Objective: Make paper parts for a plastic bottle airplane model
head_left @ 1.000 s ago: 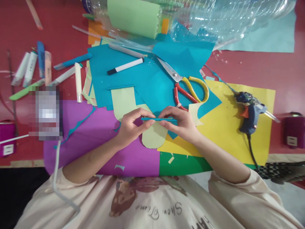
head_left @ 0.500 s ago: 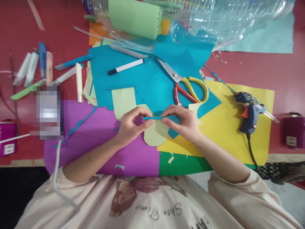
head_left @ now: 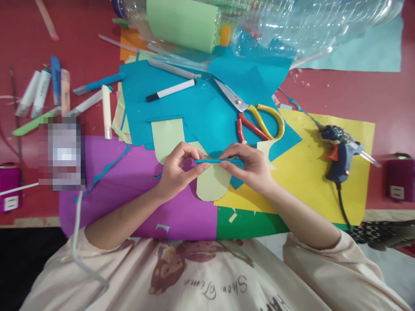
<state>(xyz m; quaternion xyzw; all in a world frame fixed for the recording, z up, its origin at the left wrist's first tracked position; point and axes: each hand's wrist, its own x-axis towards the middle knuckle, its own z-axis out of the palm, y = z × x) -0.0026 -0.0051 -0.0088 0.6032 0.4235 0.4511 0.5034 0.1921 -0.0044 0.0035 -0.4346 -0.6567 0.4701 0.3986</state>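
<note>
Between my two hands runs a thin blue paper strip [head_left: 214,160], held level. My left hand [head_left: 182,167] pinches its left end between thumb and fingers. At the right part, my right hand [head_left: 247,165] grips it the same way. Directly beneath the strip lies a pale green paper piece [head_left: 212,186] with a rounded lower edge. Another pale green piece [head_left: 167,137] rests just beyond my left hand on the blue paper sheet [head_left: 201,112]. Scissors [head_left: 248,113] with one yellow and one red handle lie past my right hand, blades pointing away.
A glue gun [head_left: 340,162] sits on the yellow sheet [head_left: 298,172] at right. Several markers [head_left: 42,93] are scattered at left, near a blurred-out phone-like device [head_left: 65,155]. Clear plastic bottles [head_left: 269,30] line the far side. Purple paper [head_left: 181,216] covers the near left.
Almost nothing differs. The pale green piece below the strip sits slightly lower in view; both hands keep their hold on the strip.
</note>
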